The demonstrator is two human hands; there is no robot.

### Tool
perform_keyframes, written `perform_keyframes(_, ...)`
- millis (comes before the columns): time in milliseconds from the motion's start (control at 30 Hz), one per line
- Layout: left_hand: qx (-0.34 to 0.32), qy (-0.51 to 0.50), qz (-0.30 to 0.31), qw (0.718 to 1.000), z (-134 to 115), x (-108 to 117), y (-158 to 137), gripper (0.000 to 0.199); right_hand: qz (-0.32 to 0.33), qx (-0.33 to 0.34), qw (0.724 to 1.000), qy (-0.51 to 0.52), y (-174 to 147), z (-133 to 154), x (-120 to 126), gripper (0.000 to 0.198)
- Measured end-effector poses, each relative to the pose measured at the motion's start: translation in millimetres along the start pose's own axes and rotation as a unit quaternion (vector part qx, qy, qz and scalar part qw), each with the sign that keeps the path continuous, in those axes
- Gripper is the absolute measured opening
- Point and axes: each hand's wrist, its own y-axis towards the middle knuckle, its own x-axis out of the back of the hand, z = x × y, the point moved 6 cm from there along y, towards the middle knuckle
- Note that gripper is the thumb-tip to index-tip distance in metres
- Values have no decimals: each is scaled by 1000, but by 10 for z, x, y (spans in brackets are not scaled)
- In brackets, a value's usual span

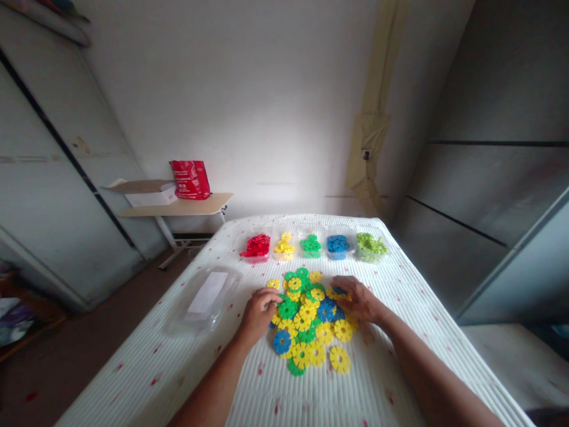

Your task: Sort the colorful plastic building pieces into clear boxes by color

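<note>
A loose pile of notched plastic flower discs in yellow, green and blue lies in the middle of the table. At the pile's left edge is my left hand, its fingers bent and a little apart, close to a green disc. I see no disc held in it. My right hand rests over the right edge of the pile with fingers and thumb apart. Blue and yellow discs show beneath and between those fingers. Its palm side is hidden.
Behind the pile stand clear tubs of red pieces, yellow discs, green discs, blue discs and light green pieces. A clear plastic container with a white label lies at the left on the ribbed white tablecloth.
</note>
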Motion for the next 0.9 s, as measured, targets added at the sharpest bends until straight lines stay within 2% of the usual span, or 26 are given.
perform_keyframes(133,-7,11,-14,1000,3,33,7,21,8,-6,999,31,-19,-31,137,34)
perform_keyframes(233,-8,21,-27,999,33,56,13,20,-2,-69,997,28,-44,-108,331,25)
perform_keyframes(367,-8,19,-39,999,76,71,19,20,11,-139,989,-42,-81,-135,477,17)
perform_keyframes(467,-8,19,-40,999,90,71,25,20,51,-147,986,-64,-80,-56,390,13)
perform_keyframes(533,-6,20,-35,999,93,66,29,19,70,-147,983,-90,-69,12,278,19)
perform_keyframes(600,-4,21,-33,999,92,65,30,20,81,-149,975,-142,-51,77,162,27)
perform_keyframes(700,-3,23,-33,999,89,65,30,20,97,-161,958,-218,-27,148,24,26)
perform_keyframes(800,-3,25,-29,999,90,61,33,20,105,-169,949,-245,-15,184,-22,22)
perform_keyframes(900,-2,25,-26,999,88,58,35,20,107,-170,953,-228,-25,166,0,21)
